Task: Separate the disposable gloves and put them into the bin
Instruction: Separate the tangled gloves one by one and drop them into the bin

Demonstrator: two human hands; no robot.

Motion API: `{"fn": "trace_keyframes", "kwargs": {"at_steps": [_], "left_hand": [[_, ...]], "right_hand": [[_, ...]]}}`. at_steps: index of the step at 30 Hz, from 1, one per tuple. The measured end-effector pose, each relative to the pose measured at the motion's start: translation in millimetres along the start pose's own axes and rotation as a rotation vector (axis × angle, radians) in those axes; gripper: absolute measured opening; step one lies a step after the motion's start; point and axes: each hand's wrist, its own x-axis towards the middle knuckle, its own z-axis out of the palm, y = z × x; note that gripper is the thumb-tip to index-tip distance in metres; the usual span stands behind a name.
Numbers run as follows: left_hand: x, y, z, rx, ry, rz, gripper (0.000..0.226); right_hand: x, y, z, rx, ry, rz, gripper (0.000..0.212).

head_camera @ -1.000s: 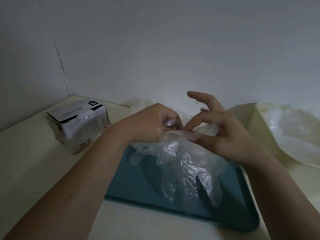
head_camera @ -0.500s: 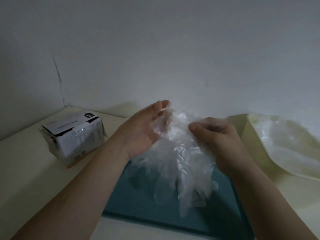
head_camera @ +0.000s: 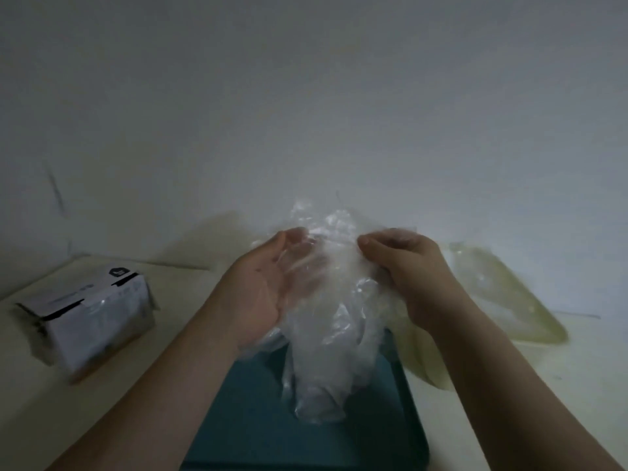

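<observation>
**Q:** What is being held, and where?

**A:** A clump of thin, clear plastic disposable gloves [head_camera: 323,300] is held up above a dark teal flat tray [head_camera: 251,423], between both hands. It is cradled against the flat, spread palm of the left hand [head_camera: 265,287]. Its upper edge is pinched by the curled fingers of the right hand [head_camera: 407,266].

**Q:** How is the film expected to handle?

**A:** It is judged almost weightless, limp and clingy, so layers may slip or stick together. A single cuff edge is best pinched and peeled away. A pale yellow translucent plastic bin [head_camera: 547,329] is seen nearby on the right, and a white cardboard box [head_camera: 91,317] on the left.
</observation>
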Motion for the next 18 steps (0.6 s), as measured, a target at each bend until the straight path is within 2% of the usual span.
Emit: {"fn": "trace_keyframes", "kwargs": {"at_steps": [2,6,10,14,18], "left_hand": [[6.5,3.8,6.7,0.018,-0.027,-0.002,0.027],[16.9,10.9,31.3,0.197,-0.056,-0.02,0.02],[20.2,14.4,58.5,0.214,-0.132,-0.101,0.021],[14.2,24.7,89.7,0.259,-0.263,-0.186,0.026],[14.3,31.3,120.8,0.273,-0.408,-0.195,0.028]], "right_hand": [[6.5,-16.8,-27.7,-0.071,0.038,-0.015,0.011],[17.2,-46.9,-92.1,-0.251,0.125,-0.04,0.01],[34.2,-47.8,-136.8,-0.397,0.17,0.016,0.008],[51.0,-32.9,-156.8,-0.63,0.13,0.032,0.008],[63.5,-26.5,-171.1,-0.745,0.026,0.1,0.011]]}}
